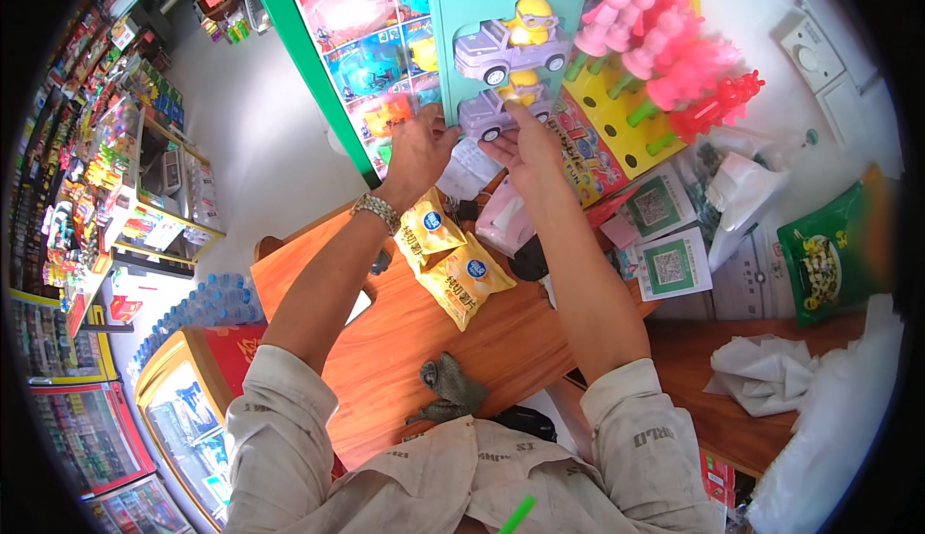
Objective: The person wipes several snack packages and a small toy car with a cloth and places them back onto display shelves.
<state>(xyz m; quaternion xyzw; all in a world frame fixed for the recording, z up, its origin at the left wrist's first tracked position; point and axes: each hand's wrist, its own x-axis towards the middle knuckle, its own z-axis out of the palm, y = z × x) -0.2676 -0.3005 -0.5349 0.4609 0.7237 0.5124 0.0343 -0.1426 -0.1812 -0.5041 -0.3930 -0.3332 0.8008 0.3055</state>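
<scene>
My right hand (pixel 531 151) holds the lower purple toy car (pixel 480 116), its thumb on the yellow figure in it and its fingers beneath. My left hand (pixel 421 150), with a metal watch at the wrist, touches the lower left edge of the teal display tray (pixel 448 35) beside that car; whether it grips anything I cannot tell. A second purple toy car (pixel 498 50) with a yellow figure sits in the tray just above. Boxed toys (pixel 367 64) in a printed panel stand to the left. Below the hands, two yellow snack bags (pixel 466 277) lie on the wooden table.
Pink and red animal-topped bubble sticks (pixel 661 43) stand in a yellow holder at right. Cards with printed codes (pixel 668 265) lie below it. A grey cloth (pixel 452 382) and a phone (pixel 359 307) are on the table (pixel 390 350). Stocked shop shelves (pixel 87 137) line the left.
</scene>
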